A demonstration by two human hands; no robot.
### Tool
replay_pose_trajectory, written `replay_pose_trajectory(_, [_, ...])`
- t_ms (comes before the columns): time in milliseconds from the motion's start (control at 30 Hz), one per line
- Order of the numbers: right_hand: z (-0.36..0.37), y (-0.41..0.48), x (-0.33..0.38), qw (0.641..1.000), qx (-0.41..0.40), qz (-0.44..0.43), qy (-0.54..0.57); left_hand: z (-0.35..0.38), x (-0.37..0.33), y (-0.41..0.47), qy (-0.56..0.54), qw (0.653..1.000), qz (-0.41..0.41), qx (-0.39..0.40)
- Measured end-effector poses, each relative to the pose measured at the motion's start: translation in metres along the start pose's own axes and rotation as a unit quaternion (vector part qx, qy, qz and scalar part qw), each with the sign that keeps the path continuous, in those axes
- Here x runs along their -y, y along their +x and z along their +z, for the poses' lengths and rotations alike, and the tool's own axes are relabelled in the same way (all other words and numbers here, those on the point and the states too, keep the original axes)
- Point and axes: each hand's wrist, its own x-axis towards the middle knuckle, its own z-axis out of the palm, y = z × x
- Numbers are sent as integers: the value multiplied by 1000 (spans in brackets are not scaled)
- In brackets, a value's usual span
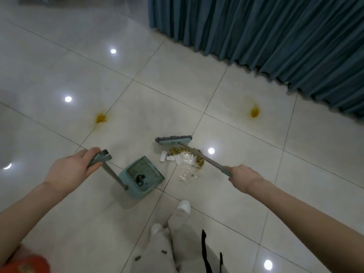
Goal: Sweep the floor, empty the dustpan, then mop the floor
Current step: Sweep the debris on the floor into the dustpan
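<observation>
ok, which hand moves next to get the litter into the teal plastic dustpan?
Right. The right hand grips the teal long-handled broom, its head just beyond the pile of yellow bits and clear plastic. The left hand only holds the teal plastic dustpan, mouth facing the pile.

There is one broom [173,140] and one dustpan [141,176], which holds one dark object [140,179]. Two hands show: a left hand [72,170] and a right hand [244,178]. On the floor [59,66] are one litter pile [187,159], two yellow stains, a left stain [100,117] and a right stain [255,112], two shoes [183,206] and five light glints [113,51]. There is one curtain [275,36].
</observation>
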Motion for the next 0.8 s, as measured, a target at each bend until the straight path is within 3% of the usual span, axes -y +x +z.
replay_pose_trajectory(267, [9, 11, 50, 992, 2, -12, -126, 10, 11, -81, -23, 998, -55, 9])
replay_pose_trajectory(500, [14, -23, 14, 969, 9, -2, -246, 3, 15, -121, -37, 990, -118, 61])
replay_pose_trajectory(667, [7, -52, -3, 961, -12, 13, -274, 2, 12, -137, -9, 982, -145, 121])
replay_pose_trajectory(800, [12, -70, -11, 971, -26, 2, -239, 0, 16, -145, -10, 986, -143, 83])
